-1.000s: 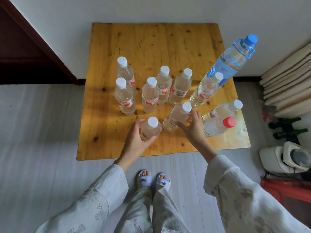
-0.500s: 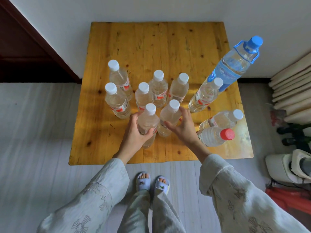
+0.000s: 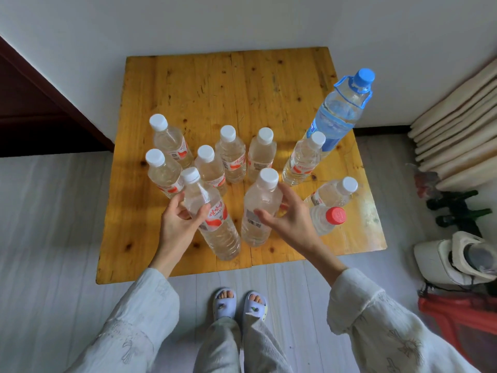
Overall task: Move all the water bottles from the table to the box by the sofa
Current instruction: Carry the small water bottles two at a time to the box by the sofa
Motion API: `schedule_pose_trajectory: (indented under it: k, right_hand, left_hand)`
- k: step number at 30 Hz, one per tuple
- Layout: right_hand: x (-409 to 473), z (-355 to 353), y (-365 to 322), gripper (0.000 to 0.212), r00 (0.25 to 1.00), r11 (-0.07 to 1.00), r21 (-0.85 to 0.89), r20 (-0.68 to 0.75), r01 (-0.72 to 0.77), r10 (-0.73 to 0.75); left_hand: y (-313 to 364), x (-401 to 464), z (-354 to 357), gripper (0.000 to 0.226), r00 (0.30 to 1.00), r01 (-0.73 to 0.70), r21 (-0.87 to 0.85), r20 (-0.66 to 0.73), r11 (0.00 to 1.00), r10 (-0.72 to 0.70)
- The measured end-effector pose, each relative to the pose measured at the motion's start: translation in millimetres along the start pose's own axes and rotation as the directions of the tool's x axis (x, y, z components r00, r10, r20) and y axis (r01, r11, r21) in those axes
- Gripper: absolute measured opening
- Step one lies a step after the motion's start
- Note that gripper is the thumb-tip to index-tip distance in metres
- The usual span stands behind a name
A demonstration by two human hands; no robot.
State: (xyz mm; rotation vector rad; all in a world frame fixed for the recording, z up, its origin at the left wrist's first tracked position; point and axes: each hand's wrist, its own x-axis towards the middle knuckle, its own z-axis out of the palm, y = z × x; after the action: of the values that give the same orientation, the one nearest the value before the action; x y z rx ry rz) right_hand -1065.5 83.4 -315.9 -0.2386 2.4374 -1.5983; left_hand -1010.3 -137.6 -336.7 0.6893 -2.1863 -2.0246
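Observation:
A low wooden table [image 3: 215, 84] holds several clear water bottles with white caps [image 3: 232, 154]. A tall blue-capped bottle [image 3: 338, 114] stands at the right, and a red-capped bottle [image 3: 326, 220] sits at the near right. My left hand [image 3: 178, 224] grips a white-capped bottle [image 3: 215, 224], which is lifted and tilted above the table's near edge. My right hand [image 3: 290, 219] wraps around a second white-capped bottle [image 3: 259, 211], also raised. The box and the sofa are out of view.
A white wall runs behind the table, with a dark doorway [image 3: 32, 117] at the left. At the right lie stacked beige cushions [image 3: 457, 130], dark green bottles [image 3: 457, 208], a white appliance [image 3: 457, 257] and a red object [image 3: 457, 310]. My slippered feet [image 3: 239, 302] stand on grey floorboards.
Both hands closed around the two nearest bottles and lifted them off the table toward me. The view has tilted slightly, and the other bottles stay put.

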Motion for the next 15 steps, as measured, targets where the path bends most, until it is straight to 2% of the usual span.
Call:
schedule_pose_trajectory:
  k: [4, 9, 12, 15]
  right_hand:
    - [-24, -18, -25, 0.074, 0.998, 0.998, 0.056, -0.063, 0.018, -0.014]
    - [-70, -32, -46, 0.072, 0.973, 0.985, 0.173, -0.224, -0.019, 0.058]
    - [-109, -35, -56, 0.066, 0.928, 0.978, 0.204, -0.359, -0.030, 0.103]
    - [-161, -32, -62, 0.055, 0.842, 0.968, 0.251, -0.514, -0.032, 0.162]
  left_hand:
    - [30, -7, 2, 0.048, 0.992, -0.057, -0.022, 0.114, 0.998, 0.059]
    - [61, -14, 11, 0.040, 0.946, -0.093, -0.125, 0.299, 0.988, 0.127]
    - [76, -24, 15, 0.034, 0.893, -0.103, -0.156, 0.421, 0.982, 0.161]
    - [87, -44, 26, 0.024, 0.809, -0.132, -0.158, 0.554, 0.979, 0.198]
